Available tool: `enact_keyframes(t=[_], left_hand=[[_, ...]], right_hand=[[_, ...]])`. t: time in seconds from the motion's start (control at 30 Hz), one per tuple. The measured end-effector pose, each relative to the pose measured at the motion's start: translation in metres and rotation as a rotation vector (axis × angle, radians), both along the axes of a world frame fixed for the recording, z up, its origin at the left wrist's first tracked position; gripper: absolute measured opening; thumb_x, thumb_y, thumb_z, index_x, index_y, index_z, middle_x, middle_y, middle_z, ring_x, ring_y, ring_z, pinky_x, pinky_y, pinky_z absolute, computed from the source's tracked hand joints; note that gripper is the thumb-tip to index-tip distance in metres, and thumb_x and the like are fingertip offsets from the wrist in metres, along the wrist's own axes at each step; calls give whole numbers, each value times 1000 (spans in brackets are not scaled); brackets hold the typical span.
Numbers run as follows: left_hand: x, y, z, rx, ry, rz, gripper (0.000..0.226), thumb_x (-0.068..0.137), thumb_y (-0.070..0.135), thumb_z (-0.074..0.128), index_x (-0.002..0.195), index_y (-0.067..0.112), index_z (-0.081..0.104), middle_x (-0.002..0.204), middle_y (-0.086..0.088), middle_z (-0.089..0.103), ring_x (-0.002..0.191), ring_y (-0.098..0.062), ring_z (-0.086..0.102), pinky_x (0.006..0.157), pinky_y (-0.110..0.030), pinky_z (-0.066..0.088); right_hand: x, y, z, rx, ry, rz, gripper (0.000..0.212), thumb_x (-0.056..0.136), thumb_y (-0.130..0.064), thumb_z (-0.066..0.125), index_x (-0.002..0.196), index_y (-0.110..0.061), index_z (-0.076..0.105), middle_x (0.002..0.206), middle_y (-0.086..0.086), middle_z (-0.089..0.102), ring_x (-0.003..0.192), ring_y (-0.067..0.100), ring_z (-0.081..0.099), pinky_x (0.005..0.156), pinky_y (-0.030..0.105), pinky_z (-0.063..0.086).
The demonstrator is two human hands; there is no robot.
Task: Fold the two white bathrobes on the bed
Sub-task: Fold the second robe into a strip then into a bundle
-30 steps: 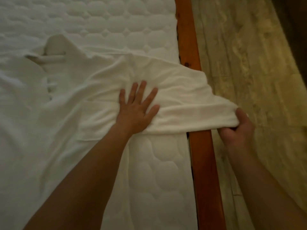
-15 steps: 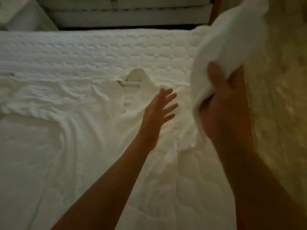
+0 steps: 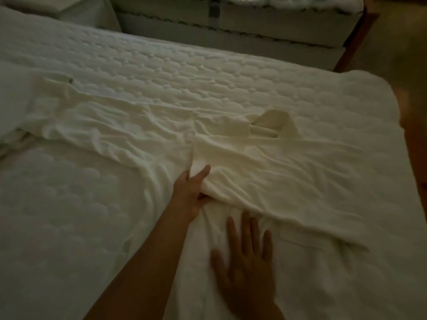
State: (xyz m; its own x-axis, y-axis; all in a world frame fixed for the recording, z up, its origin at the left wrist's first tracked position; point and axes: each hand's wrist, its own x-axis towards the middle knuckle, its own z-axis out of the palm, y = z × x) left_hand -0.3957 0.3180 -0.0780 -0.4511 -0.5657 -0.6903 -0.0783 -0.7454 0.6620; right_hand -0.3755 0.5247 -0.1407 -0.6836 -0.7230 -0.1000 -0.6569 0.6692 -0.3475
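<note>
A white bathrobe point(image 3: 288, 176) lies spread across the quilted mattress point(image 3: 161, 72), its collar point(image 3: 270, 123) toward the far right and one sleeve point(image 3: 76, 116) stretched out to the left. The right sleeve is folded back over the robe's body. My left hand point(image 3: 191, 190) rests at the edge of that folded sleeve, fingers partly tucked under the cloth. My right hand point(image 3: 247, 259) lies flat with fingers spread, pressing the robe's lower body. A second robe cannot be told apart in this view.
The wooden bed frame point(image 3: 413, 135) runs along the right edge, with wood floor point(image 3: 402, 38) beyond. Another mattress or bed point(image 3: 231, 26) stands behind the far edge. A pillow-like white bulk point(image 3: 9, 107) sits at the far left.
My right hand carried the sleeve from the bed's right edge up and over, laid it on the robe, let go and now presses flat. My left hand moved to the sleeve's edge.
</note>
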Motion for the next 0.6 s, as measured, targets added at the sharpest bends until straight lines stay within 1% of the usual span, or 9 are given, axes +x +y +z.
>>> enact_keyframes(t=[0.07, 0.17, 0.3, 0.37, 0.43, 0.5, 0.6], left_hand=[[0, -8, -21, -3, 38, 4, 40, 90, 10, 71, 130, 14, 63, 121, -13, 71, 105, -30, 69, 68, -44, 63], [1, -17, -47, 14, 69, -27, 40, 91, 6, 69, 129, 15, 64, 118, -11, 73, 101, -28, 71, 68, -42, 62], [1, -23, -57, 17, 92, -67, 39, 91, 8, 69, 128, 17, 64, 120, -10, 72, 101, -26, 72, 70, -43, 63], [1, -23, -57, 32, 130, -101, 33, 93, 12, 66, 125, 20, 65, 122, -8, 72, 103, -26, 72, 75, -45, 63], [2, -24, -55, 57, 146, -112, 33, 95, 14, 65, 127, 20, 64, 123, -8, 71, 105, -26, 71, 77, -46, 63], [3, -27, -57, 66, 149, -111, 35, 95, 14, 65, 129, 20, 63, 123, -8, 71, 106, -27, 71, 74, -45, 63], [5, -29, -59, 85, 180, -151, 31, 96, 14, 62, 126, 22, 64, 121, -8, 72, 101, -26, 72, 69, -43, 62]], right_hand=[[-3, -6, -7, -19, 45, -11, 80, 91, -63, 45, 159, -22, 29, 167, 14, 19, 155, 30, 16, 118, 62, 20], [2, -9, -15, 12, 76, -8, 80, 93, -61, 43, 161, -24, 22, 168, 13, 14, 156, 29, 10, 120, 62, 16], [3, -8, -15, 26, 85, -38, 79, 94, -61, 45, 161, -26, 21, 169, 10, 10, 157, 26, 7, 122, 59, 11], [3, -9, -13, 40, 97, -47, 79, 94, -61, 44, 161, -27, 20, 170, 9, 8, 157, 25, 5, 123, 58, 11], [5, -9, -11, 44, 91, -46, 79, 94, -61, 43, 161, -27, 19, 170, 8, 8, 157, 24, 6, 123, 58, 11], [4, -10, -10, 37, 89, -52, 80, 93, -61, 44, 161, -28, 19, 170, 7, 9, 157, 24, 7, 122, 58, 13], [5, -10, -12, 34, 115, -59, 80, 93, -61, 44, 161, -28, 19, 170, 7, 10, 157, 23, 8, 122, 58, 14]])
